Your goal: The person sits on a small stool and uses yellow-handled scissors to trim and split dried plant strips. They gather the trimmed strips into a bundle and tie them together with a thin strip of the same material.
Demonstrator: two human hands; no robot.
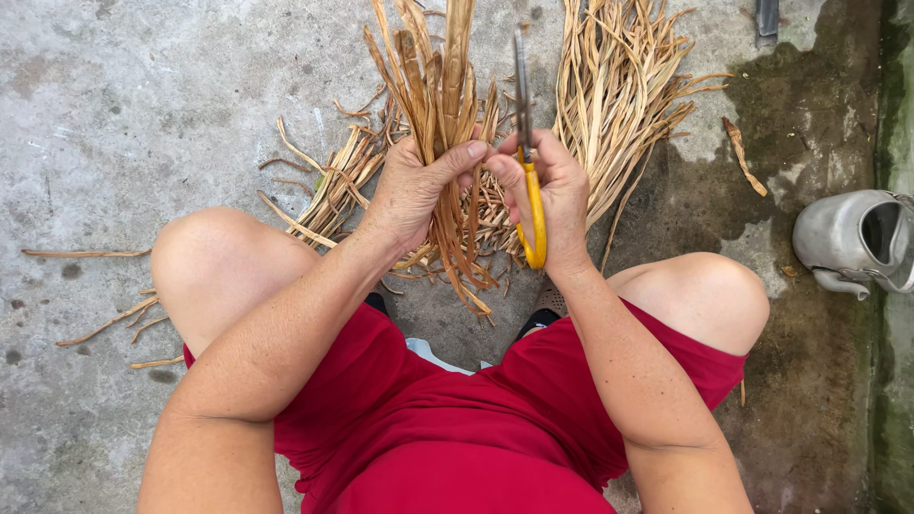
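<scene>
Now my left hand clamps a bundle of dry leaves; my right hand grips yellow-handled scissors, blades closed. Trimming needs them opened first, I judge.

bundle: tops cut by upper edge | kettle: right side cut off | scissors: handle hidden in hand

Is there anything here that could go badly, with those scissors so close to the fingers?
The scissors in the right hand stand right beside the left hand gripping the dried leaf bundle, so a thumb might get nicked. Loose strips lie near the knees, and dry leaf edges could scratch skin.
</scene>
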